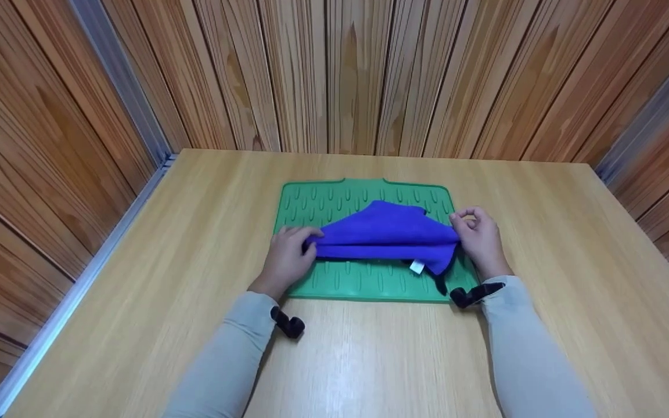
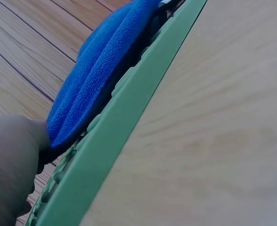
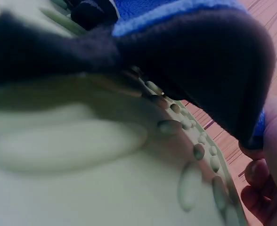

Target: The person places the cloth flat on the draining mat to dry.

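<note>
A blue fleecy cloth (image 1: 387,229) with black edging lies folded and rumpled over a green ridged mat (image 1: 343,284). My left hand (image 1: 287,258) pinches its left corner between thumb and fingers. At the opposite end, my right hand (image 1: 481,241) holds the right corner the same way, its other fingers curled. A white tag (image 1: 417,266) and a black strap (image 1: 441,283) hang from the cloth's near right side. In the right wrist view the black underside (image 3: 199,61) is raised above the mat. Close to the left thumb, the left wrist view shows ridged blue pile (image 2: 96,70).
The mat rests on a light wooden table (image 1: 358,360). Wood-plank walls (image 1: 352,75) stand behind it and to both sides, with a metal frame strip (image 1: 128,81) at the left corner. Black wrist straps (image 1: 289,324) sit over the grey sleeves (image 1: 224,360).
</note>
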`<state>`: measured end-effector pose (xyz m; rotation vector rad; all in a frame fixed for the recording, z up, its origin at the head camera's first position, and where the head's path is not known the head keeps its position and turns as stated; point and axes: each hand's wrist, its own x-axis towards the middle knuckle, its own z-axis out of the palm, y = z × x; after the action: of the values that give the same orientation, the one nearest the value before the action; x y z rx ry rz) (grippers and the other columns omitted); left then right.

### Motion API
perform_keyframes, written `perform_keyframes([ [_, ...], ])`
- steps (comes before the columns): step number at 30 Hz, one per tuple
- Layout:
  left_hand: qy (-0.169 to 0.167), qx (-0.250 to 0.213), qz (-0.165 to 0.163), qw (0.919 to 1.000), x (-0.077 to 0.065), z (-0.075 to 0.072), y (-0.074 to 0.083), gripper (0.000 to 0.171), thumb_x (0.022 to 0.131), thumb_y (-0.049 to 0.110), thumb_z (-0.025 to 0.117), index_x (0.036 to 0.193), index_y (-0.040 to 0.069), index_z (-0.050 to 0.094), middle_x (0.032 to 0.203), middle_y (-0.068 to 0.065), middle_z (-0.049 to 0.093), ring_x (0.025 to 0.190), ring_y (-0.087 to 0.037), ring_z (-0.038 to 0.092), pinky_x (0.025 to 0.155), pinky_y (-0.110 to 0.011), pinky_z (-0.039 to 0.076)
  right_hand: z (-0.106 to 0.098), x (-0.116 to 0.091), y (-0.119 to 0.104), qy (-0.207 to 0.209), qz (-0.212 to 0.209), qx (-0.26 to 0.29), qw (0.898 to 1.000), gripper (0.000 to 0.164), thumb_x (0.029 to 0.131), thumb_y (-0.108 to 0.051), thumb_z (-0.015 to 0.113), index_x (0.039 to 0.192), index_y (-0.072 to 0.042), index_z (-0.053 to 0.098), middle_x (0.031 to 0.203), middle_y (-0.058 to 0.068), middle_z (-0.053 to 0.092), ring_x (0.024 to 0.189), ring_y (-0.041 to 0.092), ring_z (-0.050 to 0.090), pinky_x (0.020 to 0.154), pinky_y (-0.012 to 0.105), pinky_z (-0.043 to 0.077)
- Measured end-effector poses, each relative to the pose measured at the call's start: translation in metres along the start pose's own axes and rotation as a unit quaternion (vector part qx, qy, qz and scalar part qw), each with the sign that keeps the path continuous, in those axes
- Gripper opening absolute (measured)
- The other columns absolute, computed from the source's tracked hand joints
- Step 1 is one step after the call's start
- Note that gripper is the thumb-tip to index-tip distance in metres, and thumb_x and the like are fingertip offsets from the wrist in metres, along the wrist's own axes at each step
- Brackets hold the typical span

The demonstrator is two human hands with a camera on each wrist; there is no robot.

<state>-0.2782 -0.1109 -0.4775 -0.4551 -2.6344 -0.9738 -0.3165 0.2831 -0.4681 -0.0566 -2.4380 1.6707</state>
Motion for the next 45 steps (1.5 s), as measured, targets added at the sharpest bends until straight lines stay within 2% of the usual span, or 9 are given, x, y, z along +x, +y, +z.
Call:
perform_keyframes([
  [4, -0.007, -0.007, -0.008, 0.9999, -0.001, 0.002, 0.0, 0.02, 0.096, 0.013, 0.064, 0.113, 0.018, 0.074, 0.118, -0.002, 0.073, 0.111, -0.029, 0.058, 0.097, -0.046, 0.044, 0.001, -0.003, 0.002, -0.021, 0.016, 0.034, 0.999, 0.031, 0.101, -0.04, 0.061, 0.11, -0.011, 0.056, 0.062, -0.01, 0.048, 0.052, 0.006, 0.042, 0.049, 0.022, 0.035],
  [7, -0.009, -0.007, -0.009, 0.9999, -0.001, 0.003, 0.0, 0.02, 0.096, 0.016, 0.063, 0.114, 0.018, 0.073, 0.118, -0.002, 0.073, 0.11, -0.029, 0.058, 0.096, -0.046, 0.045, 0.001, -0.009, 0.002, -0.029, 0.011, 0.031, 0.999, 0.034, 0.103, -0.039, 0.057, 0.118, -0.009, 0.056, 0.065, -0.009, 0.049, 0.055, 0.006, 0.044, 0.052, 0.022, 0.037],
  [14, -0.003, -0.008, -0.021, 0.9998, -0.001, 0.001, 0.001, 0.024, 0.099, 0.024, 0.061, 0.119, 0.018, 0.072, 0.118, -0.001, 0.073, 0.11, -0.029, 0.058, 0.097, -0.046, 0.044, -0.001, -0.026, 0.001, -0.099, -0.046, -0.016, 0.994, 0.053, 0.102, -0.037, 0.06, 0.143, -0.007, 0.046, 0.1, 0.005, 0.068, 0.087, 0.014, 0.059, 0.077, 0.027, 0.043],
  [21, -0.009, -0.006, -0.063, 0.998, -0.003, -0.001, 0.005, 0.026, 0.099, 0.029, 0.062, 0.122, 0.02, 0.07, 0.102, -0.006, 0.074, 0.109, -0.033, 0.055, 0.095, -0.049, 0.042, -0.008, -0.043, 0.003, -0.14, -0.07, -0.035, 0.987, 0.059, 0.099, -0.029, 0.067, 0.149, -0.009, 0.04, 0.12, 0.019, 0.067, 0.1, 0.014, 0.063, 0.084, 0.024, 0.045],
  [25, -0.013, -0.01, -0.082, 0.9965, -0.006, -0.002, 0.008, 0.027, 0.098, 0.028, 0.064, 0.124, 0.022, 0.068, 0.107, -0.008, 0.072, 0.111, -0.033, 0.055, 0.092, -0.048, 0.044, -0.01, -0.052, 0.0, -0.145, -0.081, -0.045, 0.985, 0.06, 0.098, -0.025, 0.068, 0.149, -0.012, 0.04, 0.117, 0.018, 0.069, 0.1, 0.013, 0.064, 0.087, 0.022, 0.044],
  [30, -0.02, -0.014, -0.086, 0.996, -0.009, -0.004, 0.01, 0.027, 0.097, 0.024, 0.066, 0.125, 0.023, 0.068, 0.108, -0.008, 0.071, 0.11, -0.031, 0.055, 0.09, -0.047, 0.046, -0.01, -0.062, -0.001, -0.142, -0.097, -0.048, 0.984, 0.064, 0.095, -0.017, 0.071, 0.15, -0.014, 0.039, 0.105, 0.014, 0.069, 0.094, 0.015, 0.063, 0.085, 0.022, 0.044],
  [35, -0.028, -0.012, -0.085, 0.9959, -0.012, -0.005, 0.011, 0.028, 0.097, 0.024, 0.067, 0.125, 0.024, 0.067, 0.112, -0.008, 0.069, 0.107, -0.029, 0.055, 0.086, -0.046, 0.047, -0.012, -0.069, -0.002, -0.142, -0.08, -0.069, 0.984, 0.072, 0.091, -0.022, 0.077, 0.151, -0.02, 0.037, 0.098, 0.011, 0.064, 0.092, 0.019, 0.059, 0.081, 0.026, 0.043],
  [41, -0.032, -0.015, -0.081, 0.9961, -0.013, -0.006, 0.011, 0.028, 0.096, 0.024, 0.068, 0.125, 0.024, 0.067, 0.114, -0.008, 0.069, 0.109, -0.03, 0.054, 0.088, -0.047, 0.048, -0.011, -0.074, -0.01, -0.124, -0.08, -0.088, 0.985, 0.075, 0.086, -0.024, 0.082, 0.149, -0.019, 0.042, 0.083, 0.009, 0.053, 0.078, 0.021, 0.049, 0.069, 0.029, 0.039],
  [45, -0.033, -0.015, -0.085, 0.9957, -0.013, -0.006, 0.011, 0.028, 0.096, 0.024, 0.068, 0.125, 0.024, 0.067, 0.114, -0.006, 0.07, 0.111, -0.03, 0.054, 0.088, -0.047, 0.047, -0.009, -0.074, -0.012, -0.132, -0.073, -0.08, 0.985, 0.076, 0.087, -0.022, 0.082, 0.151, -0.018, 0.04, 0.088, 0.009, 0.062, 0.083, 0.018, 0.057, 0.074, 0.026, 0.042],
])
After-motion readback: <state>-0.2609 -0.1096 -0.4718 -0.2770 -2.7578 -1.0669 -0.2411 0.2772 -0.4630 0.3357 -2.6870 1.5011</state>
